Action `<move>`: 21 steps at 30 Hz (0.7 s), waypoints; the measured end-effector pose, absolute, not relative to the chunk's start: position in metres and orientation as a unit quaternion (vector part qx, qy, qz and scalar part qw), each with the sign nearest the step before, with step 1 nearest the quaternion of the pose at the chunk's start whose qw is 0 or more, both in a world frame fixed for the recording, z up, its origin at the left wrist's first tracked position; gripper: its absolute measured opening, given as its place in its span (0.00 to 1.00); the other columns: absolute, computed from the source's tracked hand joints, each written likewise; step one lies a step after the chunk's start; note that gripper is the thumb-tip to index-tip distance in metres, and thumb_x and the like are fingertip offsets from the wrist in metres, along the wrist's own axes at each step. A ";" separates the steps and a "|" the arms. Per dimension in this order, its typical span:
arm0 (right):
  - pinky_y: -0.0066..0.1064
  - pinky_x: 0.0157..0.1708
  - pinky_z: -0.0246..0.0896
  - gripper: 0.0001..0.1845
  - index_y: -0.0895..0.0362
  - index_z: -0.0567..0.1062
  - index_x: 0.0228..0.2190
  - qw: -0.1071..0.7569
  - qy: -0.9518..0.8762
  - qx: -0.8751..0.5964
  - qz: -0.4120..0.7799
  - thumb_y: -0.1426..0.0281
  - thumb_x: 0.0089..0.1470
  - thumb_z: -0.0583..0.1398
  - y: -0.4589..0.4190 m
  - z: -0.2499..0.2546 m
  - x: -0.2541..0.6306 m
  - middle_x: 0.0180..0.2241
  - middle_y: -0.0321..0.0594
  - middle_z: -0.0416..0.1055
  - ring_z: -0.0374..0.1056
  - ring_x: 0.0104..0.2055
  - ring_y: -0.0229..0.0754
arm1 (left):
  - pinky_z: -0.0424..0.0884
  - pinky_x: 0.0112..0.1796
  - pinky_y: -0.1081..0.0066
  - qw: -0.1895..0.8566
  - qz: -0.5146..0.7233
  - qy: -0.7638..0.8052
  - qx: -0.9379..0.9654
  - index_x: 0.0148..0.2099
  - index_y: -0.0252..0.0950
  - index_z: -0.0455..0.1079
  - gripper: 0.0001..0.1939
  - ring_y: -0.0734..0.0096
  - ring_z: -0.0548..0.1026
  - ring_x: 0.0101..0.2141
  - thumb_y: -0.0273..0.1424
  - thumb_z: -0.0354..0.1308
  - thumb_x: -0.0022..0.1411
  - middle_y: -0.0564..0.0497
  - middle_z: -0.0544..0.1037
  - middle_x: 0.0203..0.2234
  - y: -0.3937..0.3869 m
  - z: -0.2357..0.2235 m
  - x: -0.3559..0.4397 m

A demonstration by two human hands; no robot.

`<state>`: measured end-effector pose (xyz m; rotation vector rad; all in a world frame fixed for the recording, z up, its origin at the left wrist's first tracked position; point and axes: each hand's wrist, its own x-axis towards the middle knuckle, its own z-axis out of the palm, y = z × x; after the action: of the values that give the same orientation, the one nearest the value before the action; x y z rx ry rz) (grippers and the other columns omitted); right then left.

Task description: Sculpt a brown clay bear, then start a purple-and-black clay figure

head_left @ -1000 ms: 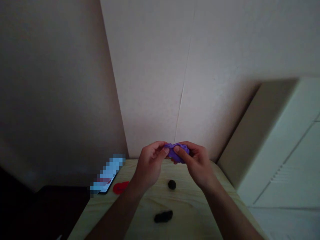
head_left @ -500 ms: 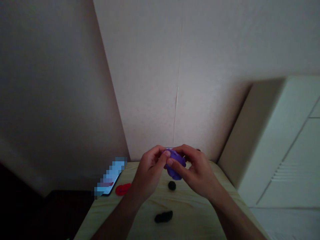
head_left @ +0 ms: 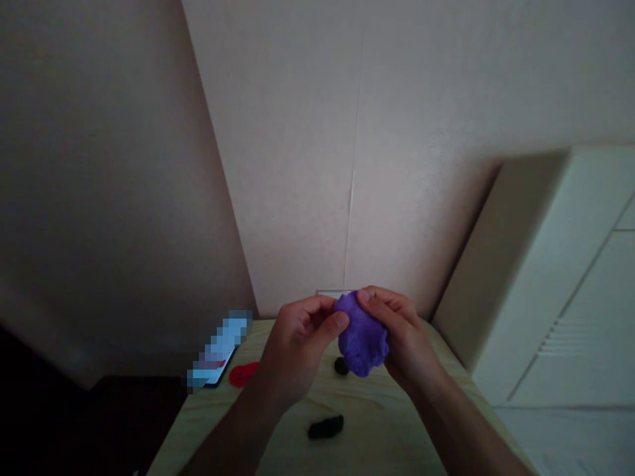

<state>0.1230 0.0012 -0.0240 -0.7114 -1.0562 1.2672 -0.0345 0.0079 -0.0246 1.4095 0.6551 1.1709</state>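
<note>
A flattened piece of purple modelling clay (head_left: 361,336) with an uneven, wavy edge hangs between my two hands above the table. My left hand (head_left: 303,347) pinches its left edge between thumb and fingers. On the upper right side, my right hand (head_left: 404,330) grips the clay with the thumb on its face and the fingers behind, partly hidden. Below the clay, a small black ball (head_left: 340,366) rests on the table, partly covered by it. Nearer to me lies a black elongated lump (head_left: 325,427). A flat red piece (head_left: 243,374) sits left of my left forearm, which hides part of it.
The wooden table (head_left: 367,423) stands against a pale wall (head_left: 297,165). A phone or tablet (head_left: 218,357), its screen blurred out, is at the table's left edge. A white cabinet (head_left: 555,277) stands to the right. Behind the hands, a clear-edged object (head_left: 325,292) shows partly.
The purple clay has turned and now shows a broader face. My right hand has shifted right and the two hands are farther apart, both still holding the clay.
</note>
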 end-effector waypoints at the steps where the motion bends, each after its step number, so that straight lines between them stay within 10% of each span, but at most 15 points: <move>1: 0.23 0.17 0.49 0.22 0.58 0.76 0.20 0.623 -0.437 -0.297 0.577 0.55 0.49 0.74 0.001 -0.023 0.122 0.17 0.29 0.63 0.54 0.18 0.29 | 0.72 0.40 0.71 0.568 0.496 0.268 0.600 0.39 0.34 0.81 0.13 0.69 0.77 0.34 0.40 0.69 0.64 0.50 0.82 0.31 0.007 -0.025 -0.035; 21: 0.26 0.29 0.68 0.14 0.56 0.84 0.31 0.585 -0.554 -0.307 0.507 0.64 0.45 0.78 -0.001 -0.024 0.124 0.27 0.36 0.79 0.71 0.27 0.34 | 0.61 0.28 0.73 0.345 0.561 0.346 0.668 0.31 0.37 0.72 0.17 0.73 0.67 0.26 0.38 0.58 0.72 0.55 0.71 0.23 0.001 -0.020 -0.034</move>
<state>0.1245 -0.0006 -0.0240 -0.7159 -1.2928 1.1822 -0.0336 0.0013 -0.0197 1.7342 0.8992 1.4571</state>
